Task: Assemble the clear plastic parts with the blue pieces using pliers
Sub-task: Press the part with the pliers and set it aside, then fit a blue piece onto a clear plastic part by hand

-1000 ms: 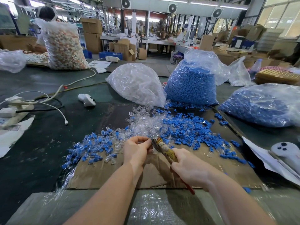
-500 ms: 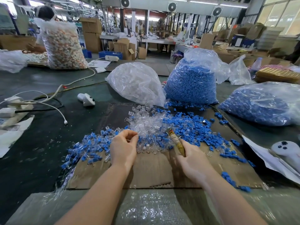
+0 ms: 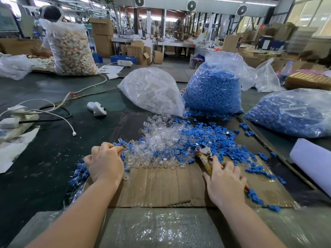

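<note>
Parts heaped on a cardboard sheet, bags behind, a hand at each end.

On the table lies the cardboard sheet. The clear parts are piled mid-sheet, the blue pieces to their right, and an assembled pile at the sheet's left edge. The left hand rests on that pile; the right hand holds the pliers near the blue pieces. Behind stand a clear-parts bag and, to its right, a blue-parts bag. A cable lies far left.
</note>
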Tool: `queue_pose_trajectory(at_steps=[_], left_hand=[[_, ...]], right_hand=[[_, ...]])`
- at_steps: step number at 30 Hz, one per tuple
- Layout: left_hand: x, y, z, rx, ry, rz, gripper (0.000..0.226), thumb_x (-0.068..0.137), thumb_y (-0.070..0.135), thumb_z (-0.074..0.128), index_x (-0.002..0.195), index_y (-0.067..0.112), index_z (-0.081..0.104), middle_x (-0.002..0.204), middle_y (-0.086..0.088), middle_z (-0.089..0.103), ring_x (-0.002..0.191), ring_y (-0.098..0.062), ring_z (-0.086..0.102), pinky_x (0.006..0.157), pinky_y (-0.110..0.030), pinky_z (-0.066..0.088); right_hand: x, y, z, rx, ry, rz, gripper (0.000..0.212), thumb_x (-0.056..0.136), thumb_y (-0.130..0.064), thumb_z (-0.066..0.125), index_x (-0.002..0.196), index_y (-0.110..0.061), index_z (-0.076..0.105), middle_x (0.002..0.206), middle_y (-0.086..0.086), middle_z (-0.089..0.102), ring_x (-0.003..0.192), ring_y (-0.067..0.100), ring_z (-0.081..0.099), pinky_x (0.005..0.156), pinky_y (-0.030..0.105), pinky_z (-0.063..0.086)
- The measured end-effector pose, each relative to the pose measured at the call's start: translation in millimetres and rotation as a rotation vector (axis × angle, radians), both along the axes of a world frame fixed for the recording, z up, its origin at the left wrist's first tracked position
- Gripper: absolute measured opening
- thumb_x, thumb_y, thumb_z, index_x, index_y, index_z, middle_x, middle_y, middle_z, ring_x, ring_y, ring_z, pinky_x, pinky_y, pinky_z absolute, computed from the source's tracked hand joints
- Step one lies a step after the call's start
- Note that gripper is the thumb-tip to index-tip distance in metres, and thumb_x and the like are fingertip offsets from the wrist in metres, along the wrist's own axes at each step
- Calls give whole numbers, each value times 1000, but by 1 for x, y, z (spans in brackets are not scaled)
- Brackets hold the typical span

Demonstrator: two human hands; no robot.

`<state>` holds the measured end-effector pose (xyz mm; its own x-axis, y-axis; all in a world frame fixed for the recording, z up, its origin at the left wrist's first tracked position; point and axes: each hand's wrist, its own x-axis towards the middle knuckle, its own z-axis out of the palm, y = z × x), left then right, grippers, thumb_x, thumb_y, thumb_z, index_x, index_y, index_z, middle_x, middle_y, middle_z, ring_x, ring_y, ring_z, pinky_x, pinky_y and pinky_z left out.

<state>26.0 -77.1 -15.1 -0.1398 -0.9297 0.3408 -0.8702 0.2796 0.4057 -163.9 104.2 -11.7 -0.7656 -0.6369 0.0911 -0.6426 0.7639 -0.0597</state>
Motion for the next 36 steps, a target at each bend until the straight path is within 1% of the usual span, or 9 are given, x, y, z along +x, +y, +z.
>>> queue_pose_trajectory(at_steps=[5,9,12,15,19,21,24,30,36], left_hand=[[-17,16,0,-40,132,-125,22,89,19,59,109,25,67,111,3,54,105,-17,33,92,-32,22],[-43,40,-1,4,308,-417,19,88,12,60,104,16,67,94,10,51,96,-7,40,84,-15,28],[-60,55,-6,50,281,-588,24,90,12,57,113,17,63,97,10,52,98,-6,46,87,-14,33],[-68,63,-14,21,187,-677,34,95,20,49,129,23,53,115,8,52,104,-2,34,93,-9,20],[-68,67,-21,5,162,-696,34,96,28,45,129,25,53,118,9,50,104,-2,28,90,-8,16],[-67,66,-22,3,186,-697,32,95,27,48,126,23,57,114,10,51,101,-1,29,89,-8,20],[-66,66,-22,-6,217,-699,29,94,23,51,121,21,60,105,12,49,99,-2,32,88,-7,21],[-65,68,-20,6,262,-701,25,92,19,55,115,21,64,95,16,44,93,1,30,83,3,21],[-64,68,-19,36,269,-687,27,92,18,55,118,20,61,101,15,45,98,0,34,83,3,24]], right_hand=[[2,-1,-3,25,6,-17,64,96,-52,30,149,-23,8,142,11,32,130,29,31,101,44,33],[1,0,-5,38,-18,-16,65,96,-54,28,149,-23,7,146,11,27,134,30,26,104,47,29],[-1,2,-4,61,-22,-4,66,94,-58,26,149,-24,8,147,9,27,134,30,26,104,47,29],[-4,2,0,55,-33,3,63,93,-61,18,147,-28,17,143,8,34,131,28,31,102,46,30],[-15,2,9,-118,54,16,38,99,-45,26,123,-26,48,123,2,52,115,21,47,97,40,36],[-27,2,11,-159,77,15,27,99,-27,36,120,-20,52,118,2,54,111,20,49,95,37,39],[-44,1,12,-128,66,-18,27,93,-9,43,117,-14,55,115,6,54,108,22,50,90,32,43],[-62,0,11,-10,42,-88,23,89,-5,51,108,-16,59,109,7,56,103,24,54,82,32,47],[-69,-1,12,-79,44,-68,24,88,-1,49,103,-15,61,100,4,60,91,21,58,74,31,47]])
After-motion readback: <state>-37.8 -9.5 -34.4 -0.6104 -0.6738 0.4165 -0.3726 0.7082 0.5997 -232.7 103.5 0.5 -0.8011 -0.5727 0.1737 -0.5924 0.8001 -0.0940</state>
